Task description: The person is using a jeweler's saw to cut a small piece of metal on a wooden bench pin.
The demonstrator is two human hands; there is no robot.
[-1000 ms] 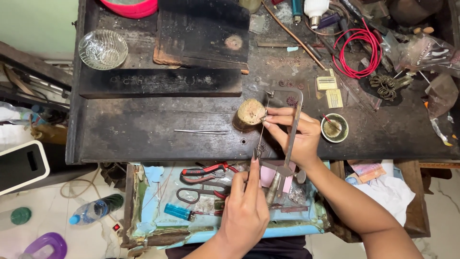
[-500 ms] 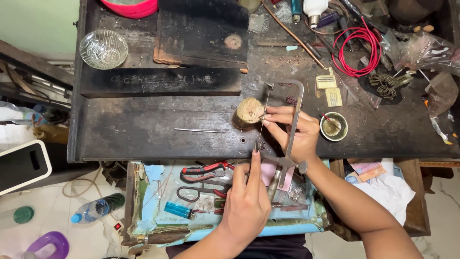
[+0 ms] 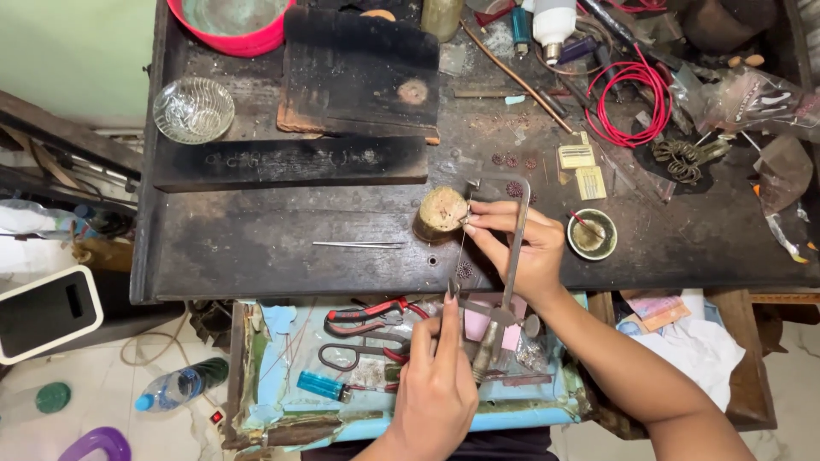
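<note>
A metal jeweller's saw frame (image 3: 516, 224) stands over the front of a dark workbench (image 3: 256, 248). Its thin blade (image 3: 463, 252) runs down beside a round wooden block (image 3: 441, 210). My right hand (image 3: 521, 256) curls around the frame's spine, with its fingertips meeting at the blade next to the block. My left hand (image 3: 436, 384) is below the bench edge. Its fingers are closed at the saw's lower clamp and handle (image 3: 485, 346), with the index finger pointing up along it.
An open drawer (image 3: 282, 341) under the bench holds red-handled pliers (image 3: 367, 312), scissors and a blue lighter (image 3: 323, 385). On the bench are a thin metal rod (image 3: 357, 245), a small round dish (image 3: 592, 235), a glass bowl (image 3: 193, 109), red wire (image 3: 632, 102) and a charred slab (image 3: 363, 72).
The saw frame has tilted and shifted a little against the block. Both hands keep nearly the same grip and place.
</note>
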